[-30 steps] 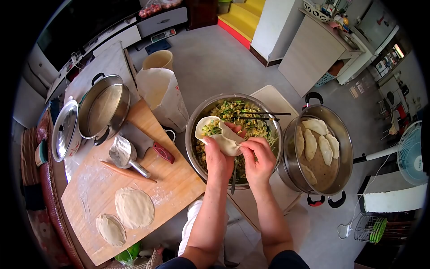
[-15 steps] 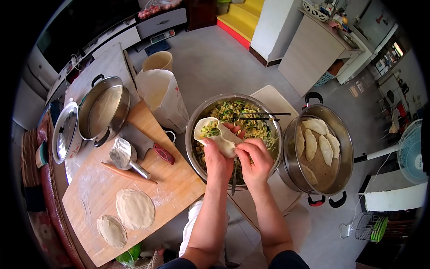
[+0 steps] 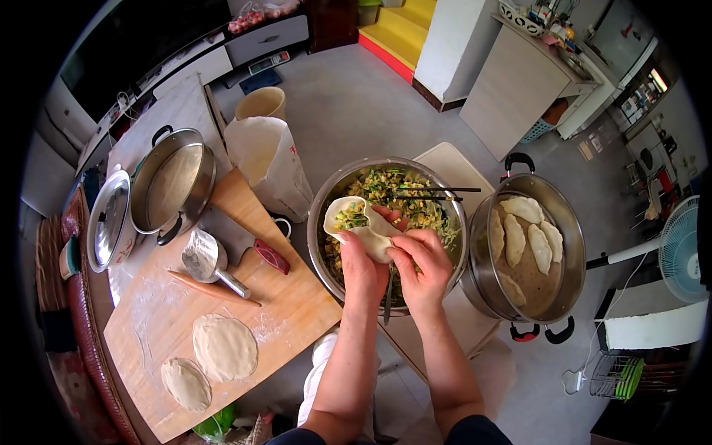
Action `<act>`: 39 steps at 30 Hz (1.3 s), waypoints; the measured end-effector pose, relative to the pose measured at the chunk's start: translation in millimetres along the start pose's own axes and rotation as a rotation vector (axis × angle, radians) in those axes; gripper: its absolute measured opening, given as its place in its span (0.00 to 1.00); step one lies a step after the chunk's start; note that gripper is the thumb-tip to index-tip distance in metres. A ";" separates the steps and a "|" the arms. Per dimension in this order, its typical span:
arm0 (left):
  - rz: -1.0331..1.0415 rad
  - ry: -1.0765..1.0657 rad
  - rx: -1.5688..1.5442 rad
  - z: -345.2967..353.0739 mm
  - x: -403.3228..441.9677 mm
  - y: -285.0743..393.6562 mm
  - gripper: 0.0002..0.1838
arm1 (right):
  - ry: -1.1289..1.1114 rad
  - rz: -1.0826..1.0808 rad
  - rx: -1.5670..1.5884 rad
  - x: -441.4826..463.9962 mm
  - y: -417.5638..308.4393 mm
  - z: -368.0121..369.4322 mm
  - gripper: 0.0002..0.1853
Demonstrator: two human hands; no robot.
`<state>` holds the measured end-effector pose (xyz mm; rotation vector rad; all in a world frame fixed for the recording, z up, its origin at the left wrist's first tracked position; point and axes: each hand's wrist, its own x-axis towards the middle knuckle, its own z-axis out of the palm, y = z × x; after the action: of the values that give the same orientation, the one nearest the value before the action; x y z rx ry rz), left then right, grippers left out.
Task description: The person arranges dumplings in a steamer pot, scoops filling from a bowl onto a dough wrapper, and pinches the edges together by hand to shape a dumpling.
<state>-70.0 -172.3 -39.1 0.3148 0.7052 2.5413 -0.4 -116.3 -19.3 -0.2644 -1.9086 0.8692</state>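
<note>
A partly folded dumpling (image 3: 369, 236) is held over a steel bowl (image 3: 317, 261) of chopped green and yellow filling (image 3: 393, 182). My left hand (image 3: 362, 263) cradles it from below, fingers wrapped behind the dough. At its right end, my right hand (image 3: 421, 263) pinches the dough edge between thumb and forefinger. The dumpling's left end gapes, with filling showing inside. Dark chopsticks (image 3: 437, 189) lie across the bowl's right rim, and a metal spoon handle (image 3: 388, 297) leans on the near rim. To the right, several folded dumplings (image 3: 540, 248) lie in a steel steamer pot (image 3: 571, 259).
At left, a wooden board (image 3: 285, 319) carries two flat dough rounds (image 3: 225, 347), a rolling pin (image 3: 211, 288), a flour scoop (image 3: 204, 256) and a cleaver (image 3: 226, 233). Behind it sit an empty steel pot (image 3: 174, 185) and a lid (image 3: 110, 219). A white flour sack (image 3: 271, 163) stands beyond the board.
My right thumb and fingers have shifted slightly along the dough edge, still pinching. The dumpling has moved a touch to the right; the rest looks the same.
</note>
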 end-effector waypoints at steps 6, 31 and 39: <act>0.011 -0.030 0.066 4.9 -1.5 4.2 0.41 | 0.025 0.083 0.039 1.7 -2.0 1.3 0.08; -0.168 -0.044 -0.406 -2.4 3.0 13.6 0.37 | -0.254 0.487 0.471 -5.3 11.6 -16.2 0.40; -0.186 -0.071 -0.566 -8.4 6.1 8.9 0.35 | 0.096 0.342 0.338 -16.2 0.9 -10.1 0.13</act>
<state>-81.5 -179.5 -40.8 0.1339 -0.0273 2.4105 16.0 -119.6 -28.6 -0.4246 -1.6194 1.3634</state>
